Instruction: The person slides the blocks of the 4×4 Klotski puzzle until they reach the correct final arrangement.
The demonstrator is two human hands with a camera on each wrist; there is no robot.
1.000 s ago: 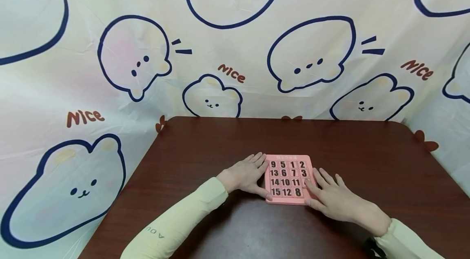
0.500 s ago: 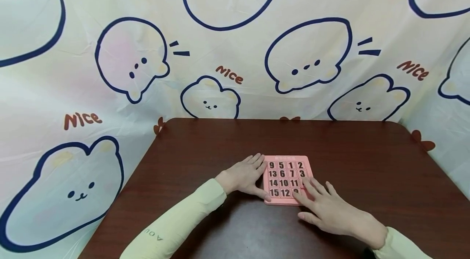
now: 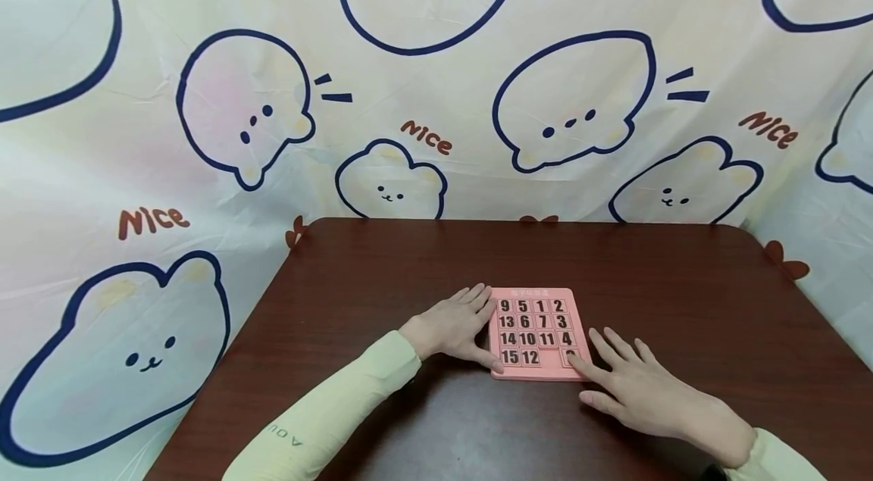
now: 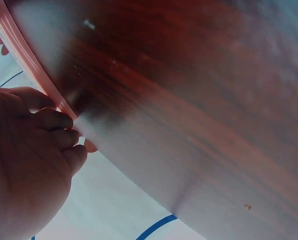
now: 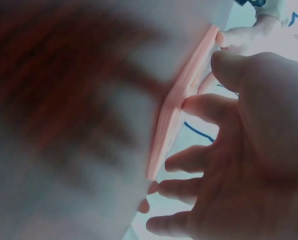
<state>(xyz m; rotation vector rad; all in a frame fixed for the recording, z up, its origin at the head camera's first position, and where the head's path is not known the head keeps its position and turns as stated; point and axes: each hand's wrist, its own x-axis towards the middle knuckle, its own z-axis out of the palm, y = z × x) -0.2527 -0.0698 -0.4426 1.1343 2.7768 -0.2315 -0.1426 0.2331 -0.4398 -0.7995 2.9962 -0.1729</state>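
Observation:
A pink sliding number puzzle (image 3: pixel 549 373) lies flat on the table, its numbered tiles in rows. My left hand (image 3: pixel 455 326) rests along its left side, fingertips at the upper edge part and thumb by the lower left corner. From the left wrist view, the fingers of the left hand (image 4: pixel 31 150) touch the pink rim. With the index fingertip, my right hand (image 3: pixel 648 394) touches the tile marked 8 (image 3: pixel 570 354) in the bottom right corner, partly covering it. Its other fingers are spread beside the board, as the right wrist view of the right hand (image 5: pixel 238 145) confirms. A gap lies left of that tile.
The dark brown wooden table (image 3: pixel 382 261) stretches around the puzzle. Behind and beside it hangs a pale cloth (image 3: pixel 470 95) printed with blue-outlined cartoon animals.
My right index finger went left onto the 8 tile, then right again. The 8 tile slid rightward into the corner, leaving a gap where it was. The left hand stays put.

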